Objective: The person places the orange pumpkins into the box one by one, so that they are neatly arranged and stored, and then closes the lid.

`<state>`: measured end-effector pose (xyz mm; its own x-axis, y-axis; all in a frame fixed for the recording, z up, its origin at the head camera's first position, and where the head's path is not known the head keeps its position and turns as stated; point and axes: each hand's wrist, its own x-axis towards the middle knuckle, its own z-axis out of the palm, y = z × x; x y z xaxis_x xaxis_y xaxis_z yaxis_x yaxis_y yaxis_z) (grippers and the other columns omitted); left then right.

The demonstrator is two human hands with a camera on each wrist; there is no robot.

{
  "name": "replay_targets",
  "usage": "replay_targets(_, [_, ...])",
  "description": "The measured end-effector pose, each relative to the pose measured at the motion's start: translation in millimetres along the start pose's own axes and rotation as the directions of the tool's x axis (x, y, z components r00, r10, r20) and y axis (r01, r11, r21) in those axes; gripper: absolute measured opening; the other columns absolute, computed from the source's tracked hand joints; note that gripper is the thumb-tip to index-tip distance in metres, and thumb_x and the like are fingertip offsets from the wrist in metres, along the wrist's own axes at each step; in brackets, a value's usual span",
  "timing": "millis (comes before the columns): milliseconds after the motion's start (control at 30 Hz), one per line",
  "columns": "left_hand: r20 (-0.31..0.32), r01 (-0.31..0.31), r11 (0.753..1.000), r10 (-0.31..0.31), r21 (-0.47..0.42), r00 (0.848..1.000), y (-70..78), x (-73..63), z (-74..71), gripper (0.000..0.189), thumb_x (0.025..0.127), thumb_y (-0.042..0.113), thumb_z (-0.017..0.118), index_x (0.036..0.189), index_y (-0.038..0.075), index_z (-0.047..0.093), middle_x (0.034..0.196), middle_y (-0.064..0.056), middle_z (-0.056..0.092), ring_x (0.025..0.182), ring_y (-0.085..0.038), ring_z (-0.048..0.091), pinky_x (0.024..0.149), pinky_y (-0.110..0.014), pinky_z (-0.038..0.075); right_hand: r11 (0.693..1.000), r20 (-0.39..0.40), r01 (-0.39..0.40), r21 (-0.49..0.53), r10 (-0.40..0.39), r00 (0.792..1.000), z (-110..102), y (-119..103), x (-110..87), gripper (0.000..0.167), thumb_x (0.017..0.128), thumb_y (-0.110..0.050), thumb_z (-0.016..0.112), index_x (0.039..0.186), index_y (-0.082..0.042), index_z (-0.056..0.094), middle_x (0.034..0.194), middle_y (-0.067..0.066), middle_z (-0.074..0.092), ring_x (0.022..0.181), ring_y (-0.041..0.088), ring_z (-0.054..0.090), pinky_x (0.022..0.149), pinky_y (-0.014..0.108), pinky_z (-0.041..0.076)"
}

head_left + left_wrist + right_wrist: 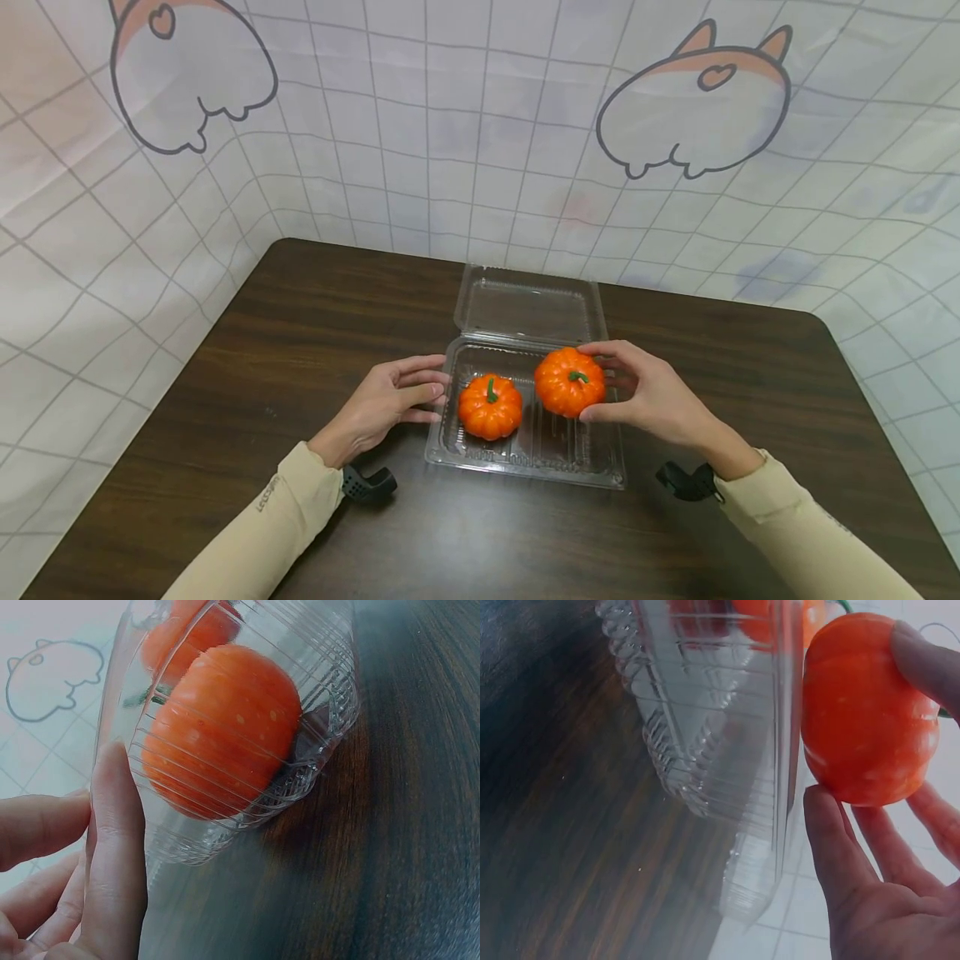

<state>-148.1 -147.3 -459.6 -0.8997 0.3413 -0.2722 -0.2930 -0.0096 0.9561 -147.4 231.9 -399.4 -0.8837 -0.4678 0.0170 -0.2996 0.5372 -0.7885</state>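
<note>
A clear plastic clamshell container [525,472] lies on the table with its lid [528,304] folded back. One small orange pumpkin [490,408] with a green stem sits in its left half. My left hand [386,406] is at the container's left edge, thumb and fingers pinching the rim, as the left wrist view shows. My right hand [656,396] grips a second orange pumpkin [568,383] between thumb and fingertips. In the right wrist view this held pumpkin [870,712] is level with the rim's upper side, above the right half of the base.
The dark wood-grain table [300,333] extends around the container. Behind it hangs a white grid-patterned cloth [450,125] with cartoon animal drawings, which also runs along both sides. A black strap mount [369,483] is on the left wrist, and another [686,482] is on the right.
</note>
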Motion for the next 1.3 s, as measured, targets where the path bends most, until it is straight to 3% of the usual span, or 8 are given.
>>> replay_targets(433, [-0.012,0.014,1.0,-0.014,-0.002,1.0,1.5,-0.2,-0.2,0.058,0.097,0.004,0.07,0.152,0.007,0.05,0.143,-0.024,0.06,0.102,-0.019,0.074,0.085,-0.038,0.066,0.998,0.111,0.019,-0.064,-0.011,0.994,1,-3,13.3,0.078,0.074,-0.034,0.095,0.141,-0.025,0.058,0.142,0.0,0.06,0.127,0.024,0.062,0.105,0.042,0.059])
replay_targets(700, [-0.012,0.018,1.0,-0.018,-0.015,1.0,1.8,0.4,0.8,0.058,0.097,0.004,0.07,0.152,0.007,0.05,0.142,-0.024,0.06,0.103,-0.021,0.074,0.085,-0.038,0.066,0.998,0.17,0.027,-0.048,-0.018,0.985,4,-5,18.1,0.077,0.075,-0.029,0.094,0.141,-0.017,0.058,0.142,0.008,0.059,0.126,0.031,0.064,0.102,0.039,0.061])
replay_targets(867, [-0.011,0.015,1.0,-0.015,-0.022,1.0,1.5,0.4,0.8,0.058,0.097,0.003,0.069,0.152,0.007,0.05,0.143,-0.024,0.06,0.103,-0.021,0.074,0.085,-0.037,0.066,0.996,0.185,0.016,-0.085,0.0,0.983,5,-7,21.5,0.077,0.073,-0.029,0.096,0.139,-0.018,0.059,0.141,0.004,0.06,0.125,0.027,0.064,0.102,0.037,0.061])
replay_targets(1300, [-0.009,0.01,1.0,-0.01,-0.021,1.0,2.1,-0.7,1.4,0.058,0.098,0.004,0.069,0.152,0.006,0.05,0.142,-0.024,0.061,0.101,-0.018,0.074,0.085,-0.036,0.066,0.993,0.364,0.009,-0.114,0.033,0.931,-2,-11,33.8,0.07,0.075,-0.03,0.094,0.135,-0.016,0.062,0.139,0.006,0.063,0.123,0.026,0.065,0.103,0.043,0.06])
